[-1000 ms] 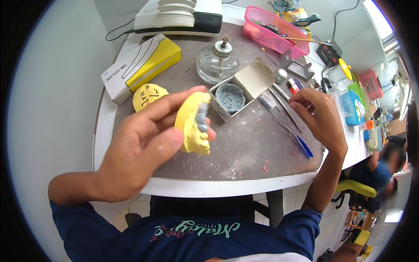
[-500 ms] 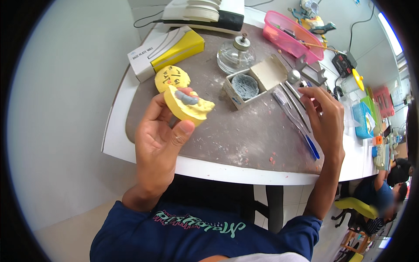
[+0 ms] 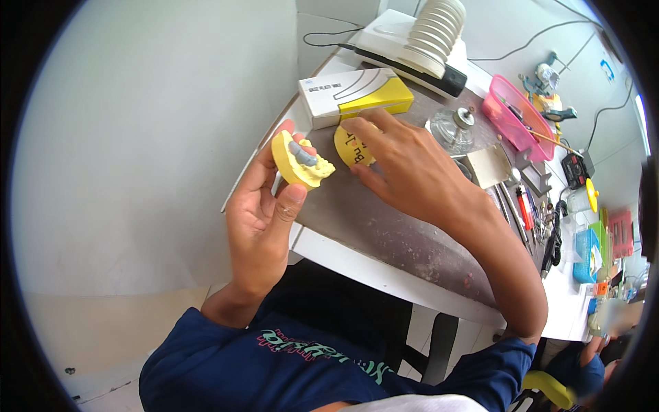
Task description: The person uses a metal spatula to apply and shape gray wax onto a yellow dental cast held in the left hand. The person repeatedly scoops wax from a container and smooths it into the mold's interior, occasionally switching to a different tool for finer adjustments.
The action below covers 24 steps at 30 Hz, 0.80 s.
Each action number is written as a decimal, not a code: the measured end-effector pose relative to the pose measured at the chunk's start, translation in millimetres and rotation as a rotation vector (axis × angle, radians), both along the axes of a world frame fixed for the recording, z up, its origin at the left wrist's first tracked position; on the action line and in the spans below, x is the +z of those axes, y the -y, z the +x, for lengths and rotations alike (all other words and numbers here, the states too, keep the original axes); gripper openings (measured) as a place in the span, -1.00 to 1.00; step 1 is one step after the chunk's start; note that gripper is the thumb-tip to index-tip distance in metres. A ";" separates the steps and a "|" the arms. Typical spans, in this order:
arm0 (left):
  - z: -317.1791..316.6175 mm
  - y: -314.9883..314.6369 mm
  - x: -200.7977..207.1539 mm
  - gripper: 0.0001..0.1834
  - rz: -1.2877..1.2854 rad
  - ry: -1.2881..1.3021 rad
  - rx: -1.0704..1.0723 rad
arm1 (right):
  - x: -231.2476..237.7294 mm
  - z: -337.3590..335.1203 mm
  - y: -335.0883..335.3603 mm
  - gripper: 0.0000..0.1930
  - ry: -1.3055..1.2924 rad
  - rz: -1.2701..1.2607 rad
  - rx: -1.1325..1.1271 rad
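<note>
My left hand [image 3: 257, 223] holds a yellow plaster dental cast [image 3: 310, 177] up over the table's left edge, thumb at its near rim and fingers behind. A strip of grey wax [image 3: 303, 155] lies along the cast's ridge. My right hand [image 3: 415, 165] reaches across to a second yellow cast [image 3: 348, 145], which rests on the table with its flat, hand-marked base upward. Fingers and thumb are around this second cast, covering its right part.
A white and yellow wax box [image 3: 328, 103] lies just behind the second cast. A glass spirit burner [image 3: 449, 130], a small open carton [image 3: 489, 167] and a pink tray [image 3: 508, 110] stand to the right. Metal tools [image 3: 511, 209] lie beyond my right forearm.
My right hand has moved left from beside the toothbrush onto the second cast. My left hand still holds its cast. The view has turned toward the left.
</note>
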<state>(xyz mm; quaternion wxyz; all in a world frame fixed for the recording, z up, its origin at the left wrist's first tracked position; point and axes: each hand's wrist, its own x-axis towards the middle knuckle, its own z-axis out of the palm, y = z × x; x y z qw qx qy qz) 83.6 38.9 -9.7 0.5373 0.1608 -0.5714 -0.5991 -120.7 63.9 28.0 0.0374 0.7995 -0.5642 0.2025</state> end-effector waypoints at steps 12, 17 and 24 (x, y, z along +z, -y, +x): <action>7.8 9.2 -5.1 -0.36 0.044 0.007 -0.181 | 28.1 24.2 -60.9 -0.48 -0.001 0.384 -0.161; 2.0 0.0 1.1 -0.34 0.213 -0.060 -0.284 | 32.4 15.6 -66.8 -0.43 0.015 0.396 -0.189; 1.9 0.7 0.6 -0.35 0.244 0.030 -0.405 | 22.3 5.8 -94.6 -0.36 0.324 0.108 -0.393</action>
